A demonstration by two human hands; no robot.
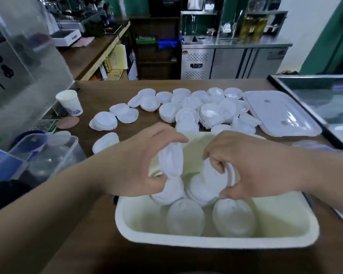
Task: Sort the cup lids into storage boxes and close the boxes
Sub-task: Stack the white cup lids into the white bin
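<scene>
We see both hands held over a white storage box (216, 242) that sits open at the near edge of the brown desk (99, 230). The left hand (135, 165) has its grip pinched on a stack of white cup lids (170, 161), thumb below and fingers curled over the top, the stack standing on edge above the box. The right hand (251, 167) has its grip closed around a second stack of lids (206, 186), tilted and leaning into the box. Below them, two more lid stacks (184, 218) lie on the box floor side by side. Further back on the desk a scattered heap of loose lids (196, 107) spreads from left to right, some singly, some nested. Just right of that heap lies the flat translucent box cover (279, 113), off the box. At the left edge a paper cup (69, 102) stands upright, and nearer to us a clear plastic container (48, 155) rests beside the left forearm.
</scene>
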